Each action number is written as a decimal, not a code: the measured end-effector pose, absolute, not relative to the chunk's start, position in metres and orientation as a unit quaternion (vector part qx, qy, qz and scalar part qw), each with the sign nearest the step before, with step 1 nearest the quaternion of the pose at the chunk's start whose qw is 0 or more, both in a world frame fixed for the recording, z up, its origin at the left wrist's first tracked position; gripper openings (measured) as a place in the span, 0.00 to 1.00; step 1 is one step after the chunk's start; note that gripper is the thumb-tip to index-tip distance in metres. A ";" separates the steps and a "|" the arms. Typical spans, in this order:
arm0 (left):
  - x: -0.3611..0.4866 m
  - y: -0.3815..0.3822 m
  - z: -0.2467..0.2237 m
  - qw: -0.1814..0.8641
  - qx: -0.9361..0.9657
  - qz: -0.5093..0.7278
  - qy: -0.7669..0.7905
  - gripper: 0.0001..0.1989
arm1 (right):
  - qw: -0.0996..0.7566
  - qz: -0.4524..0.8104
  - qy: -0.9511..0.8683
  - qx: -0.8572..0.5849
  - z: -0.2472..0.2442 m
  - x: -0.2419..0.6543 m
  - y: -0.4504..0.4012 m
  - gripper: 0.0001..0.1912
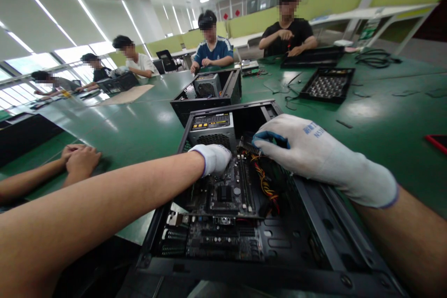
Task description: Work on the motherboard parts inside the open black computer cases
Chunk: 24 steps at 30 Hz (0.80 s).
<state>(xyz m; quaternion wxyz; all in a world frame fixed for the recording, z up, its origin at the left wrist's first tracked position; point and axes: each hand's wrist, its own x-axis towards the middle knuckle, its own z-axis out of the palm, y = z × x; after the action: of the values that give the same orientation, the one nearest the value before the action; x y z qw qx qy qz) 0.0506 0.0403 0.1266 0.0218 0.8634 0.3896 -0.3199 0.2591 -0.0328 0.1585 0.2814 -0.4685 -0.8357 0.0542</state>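
Observation:
An open black computer case (328,223) lies in front of me with its inside facing up. My left hand (215,159), in a white glove, reaches in over the upper left of the motherboard (226,191), just below the grey power supply (213,130); its fingertips are hidden. My right hand (291,142), gloved in white with blue fingertips, bends its fingers at a dark connector (252,148) by the board's upper right corner. Whether it grips that connector is unclear. Red, yellow and black cables (263,177) run down beside the board.
Behind my case stands a second open case (209,93) on the green table (146,121). A person's clasped hands (82,156) rest at the left. A black tray of screws (328,84) and loose cables (377,58) lie at the right. Several people sit across the table.

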 end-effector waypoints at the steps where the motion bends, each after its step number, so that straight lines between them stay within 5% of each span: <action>1: 0.051 0.040 0.127 0.022 0.863 -0.319 0.390 0.23 | 0.282 0.056 -0.836 -0.468 0.159 0.259 -0.033 0.22; 24: 0.045 0.048 0.117 0.010 0.869 -0.312 0.385 0.22 | 0.283 0.049 -0.835 -0.470 0.157 0.260 -0.033 0.22</action>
<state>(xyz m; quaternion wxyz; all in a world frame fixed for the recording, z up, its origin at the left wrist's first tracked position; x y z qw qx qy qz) 0.0455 0.0483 0.1169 0.0102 0.8686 0.3846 -0.3123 0.2601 -0.0330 0.1567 0.2829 -0.4695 -0.8349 0.0490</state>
